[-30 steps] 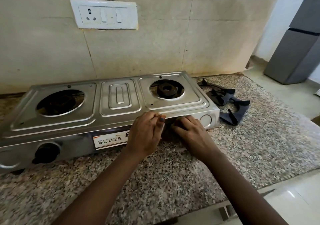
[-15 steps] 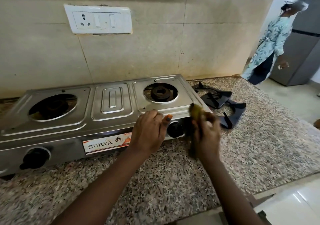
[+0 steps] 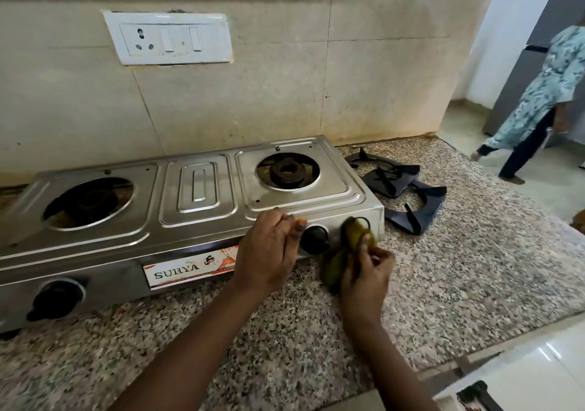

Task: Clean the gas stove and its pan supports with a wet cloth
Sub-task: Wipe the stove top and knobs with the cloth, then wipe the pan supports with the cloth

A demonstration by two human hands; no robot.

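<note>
Gripping cloth (image 3: 351, 239) in right hand (image 3: 364, 274) fingers, against gas stove (image 3: 196, 189) front.

The left hand (image 3: 269, 246) covers the right end of the stove's (image 3: 196, 189) front label, so the print past "SURYA" cannot be read, and its palm side is turned away. Under the right hand (image 3: 364, 271) most of the green cloth (image 3: 353, 234) is hidden, and that hand's fingertips are out of sight behind it. Far left of both hands the stove's corner runs off the frame edge, and up to their right a person (image 3: 544, 93) is cut by the edge and blurred.
</note>
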